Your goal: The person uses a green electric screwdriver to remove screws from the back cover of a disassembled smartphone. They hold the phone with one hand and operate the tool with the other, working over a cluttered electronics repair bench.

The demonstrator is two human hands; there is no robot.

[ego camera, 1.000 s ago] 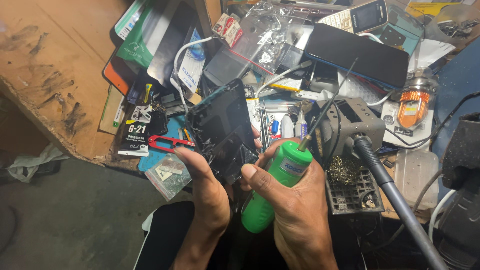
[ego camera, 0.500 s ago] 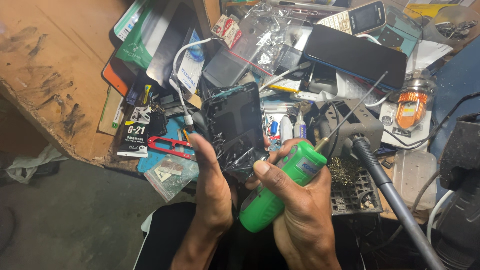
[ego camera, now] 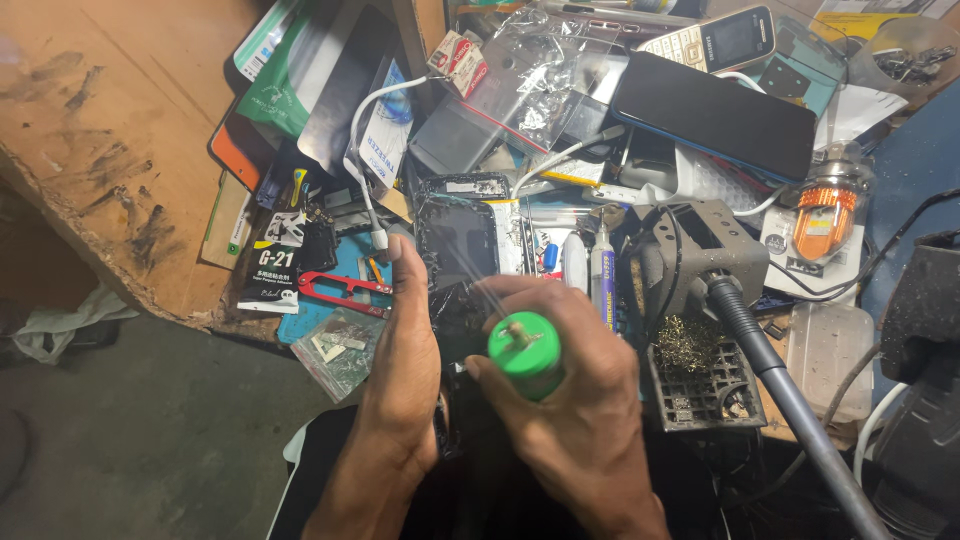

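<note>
Our left hand (ego camera: 405,370) grips a cracked phone (ego camera: 458,265) while our right hand (ego camera: 575,400) clasps a green bottle (ego camera: 526,352), mid-application; steady aim seems needed next.

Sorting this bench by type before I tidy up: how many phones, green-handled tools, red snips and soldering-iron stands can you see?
Phones: 3: cracked black phone in left hand, black slab smartphone, beige keypad phone
Green-handled tools: 1, in right hand
Red-handled snips: 1
Grey soldering-iron stands: 1
Total: 6
</note>
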